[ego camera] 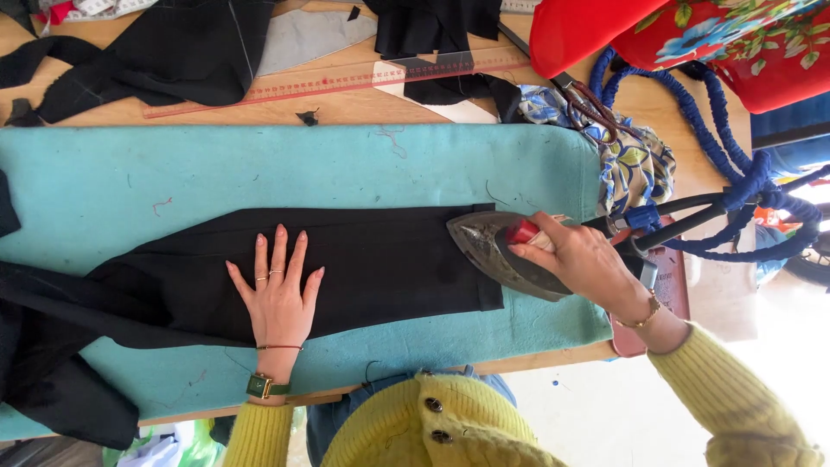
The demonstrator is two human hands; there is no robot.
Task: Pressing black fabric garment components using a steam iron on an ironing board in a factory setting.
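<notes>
Pressing in progress. Black garment piece [363, 259] lies flat along a teal pressing pad [130, 182] on the wooden table [372, 105]. Left hand [278, 294] rests on it, fingers spread, palm down, gripping nothing, pinning the cloth. Right hand [581, 259] is closed around the handle of the iron [501, 251], whose sole sits at the fabric's right hemmed end. Judging by position, only that end is under the iron; the stretch toward the left hand and beyond looks flat but uncertain whether pressed. A red ruler [346, 79] and black scraps [173, 43] lie beyond the pad.
</notes>
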